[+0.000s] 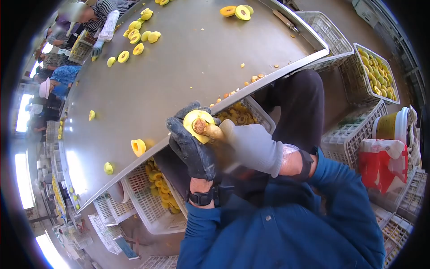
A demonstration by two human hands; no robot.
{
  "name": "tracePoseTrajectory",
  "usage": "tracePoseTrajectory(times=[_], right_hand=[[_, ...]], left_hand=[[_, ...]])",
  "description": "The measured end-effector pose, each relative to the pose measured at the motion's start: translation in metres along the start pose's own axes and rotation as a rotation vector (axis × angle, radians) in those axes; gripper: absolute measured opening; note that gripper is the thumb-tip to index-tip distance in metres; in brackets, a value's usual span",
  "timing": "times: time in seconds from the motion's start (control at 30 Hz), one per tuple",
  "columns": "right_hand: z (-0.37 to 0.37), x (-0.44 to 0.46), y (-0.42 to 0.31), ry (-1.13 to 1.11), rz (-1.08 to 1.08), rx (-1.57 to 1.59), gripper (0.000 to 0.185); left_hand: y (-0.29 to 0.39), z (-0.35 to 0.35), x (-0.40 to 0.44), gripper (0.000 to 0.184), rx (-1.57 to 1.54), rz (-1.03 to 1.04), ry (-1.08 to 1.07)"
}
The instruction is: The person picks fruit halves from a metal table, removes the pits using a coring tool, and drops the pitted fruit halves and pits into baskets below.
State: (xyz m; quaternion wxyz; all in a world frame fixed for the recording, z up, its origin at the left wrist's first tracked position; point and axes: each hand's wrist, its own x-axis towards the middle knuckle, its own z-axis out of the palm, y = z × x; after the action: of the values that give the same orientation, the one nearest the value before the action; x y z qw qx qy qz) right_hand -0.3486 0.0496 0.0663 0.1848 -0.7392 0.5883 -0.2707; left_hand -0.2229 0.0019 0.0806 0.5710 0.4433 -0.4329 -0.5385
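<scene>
My left hand [190, 145], in a dark glove, cups a halved yellow fruit [193, 120] just off the edge of the metal table [148, 89]. In a grey glove, my right hand [255, 145] is closed round a brownish tool [214, 132], whose end is against the pit area at the fruit's middle. On the metal top near my left hand lies a fruit half [138, 147]. Pit pieces [230, 93] are scattered along the rim.
Below the table edge stand crates with fruit pieces [150, 214]. A crate of whole fruit [378, 76] is at the right, near a bucket [389, 126]. Another tool [285, 20] lies on the table's far right. A person's gloved hand [97, 48] is at the far left.
</scene>
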Motion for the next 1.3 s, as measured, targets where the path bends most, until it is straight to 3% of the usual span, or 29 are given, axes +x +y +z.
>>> tracePoseTrajectory(times=[0.03,0.13,0.23,0.27,0.33,0.37,0.4,0.43,0.47,0.53,0.6,0.63,0.7,0.73,0.8,0.9,0.93,0.97,1.0,1.03,1.13,1.27,1.3], right_hand=[[0.0,-0.002,0.001,-0.002,-0.021,0.084,0.019],[-0.005,-0.005,0.003,-0.12,0.07,0.768,0.02],[-0.038,-0.002,-0.014,-0.557,0.563,1.306,0.026],[-0.038,-0.003,-0.012,-0.59,0.583,1.379,0.027],[-0.021,-0.011,0.0,-0.452,0.342,1.13,0.027],[-0.015,-0.013,0.005,-0.381,0.224,1.002,0.028],[-0.016,-0.012,0.011,-0.281,0.059,0.426,0.028],[-0.013,-0.016,0.011,-0.337,0.122,0.641,0.027],[-0.008,-0.016,0.01,-0.392,0.175,0.853,0.027],[-0.004,-0.014,0.004,-0.451,0.251,1.136,0.025],[-0.012,-0.013,0.001,-0.654,0.369,1.356,0.024],[-0.018,-0.014,-0.001,-0.755,0.434,1.465,0.024],[-0.023,-0.015,-0.006,-0.635,0.378,1.447,0.023],[-0.023,-0.015,-0.005,-0.624,0.377,1.463,0.022],[-0.024,-0.012,0.007,-0.693,0.366,1.51,0.021],[-0.005,-0.01,0.035,-0.462,0.354,1.017,0.013],[0.011,-0.013,0.051,-0.297,0.19,0.357,0.015],[0.024,-0.017,0.067,-0.1,0.02,-0.293,0.016],[0.025,-0.019,0.074,-0.028,-0.01,-0.119,0.019],[0.024,-0.019,0.071,0.01,0.044,-0.08,0.021],[0.018,-0.019,0.065,-0.07,0.05,-0.062,0.017],[0.021,-0.018,0.08,-0.257,0.056,-0.073,0.02],[0.022,-0.019,0.083,-0.297,0.056,-0.066,0.02]], left_hand=[[0.002,0.0,0.0,0.065,0.051,0.001,-0.036],[0.003,-0.013,0.006,0.066,0.099,-0.058,-0.154],[-0.009,-0.013,0.014,0.064,-0.191,0.004,-0.216],[-0.009,-0.013,0.015,0.063,-0.083,0.052,-0.239],[-0.004,-0.019,0.017,0.062,0.139,0.136,-0.279],[0.004,-0.021,0.021,0.061,0.284,0.208,-0.405],[0.016,-0.021,0.028,0.061,0.424,0.282,-0.537],[0.022,-0.02,0.03,0.06,0.563,0.358,-0.667],[0.022,-0.02,0.028,0.058,0.494,0.307,-0.642],[0.006,-0.022,0.024,0.059,0.13,0.19,-0.516],[-0.001,-0.021,0.015,0.059,-0.102,0.017,-0.382],[-0.002,-0.016,0.01,0.058,-0.225,0.028,-0.395],[-0.007,-0.004,0.006,0.058,-0.48,0.057,-0.418],[-0.014,-0.012,0.011,0.059,-0.396,-0.014,-0.351],[-0.022,-0.004,0.01,0.042,-0.34,0.136,-0.15],[-0.032,-0.037,0.022,0.045,0.152,0.281,-0.08],[-0.063,-0.062,0.028,0.052,0.514,0.425,0.053],[-0.062,-0.069,0.026,0.057,0.619,0.404,0.123],[-0.06,-0.075,0.024,0.063,0.723,0.377,0.19],[-0.04,-0.071,0.019,0.06,0.614,0.322,0.168],[0.0,-0.079,0.006,0.051,0.467,0.313,0.161],[0.001,-0.191,-0.014,0.042,0.473,0.293,0.371],[-0.016,-0.248,-0.017,0.037,0.707,0.375,0.406]])
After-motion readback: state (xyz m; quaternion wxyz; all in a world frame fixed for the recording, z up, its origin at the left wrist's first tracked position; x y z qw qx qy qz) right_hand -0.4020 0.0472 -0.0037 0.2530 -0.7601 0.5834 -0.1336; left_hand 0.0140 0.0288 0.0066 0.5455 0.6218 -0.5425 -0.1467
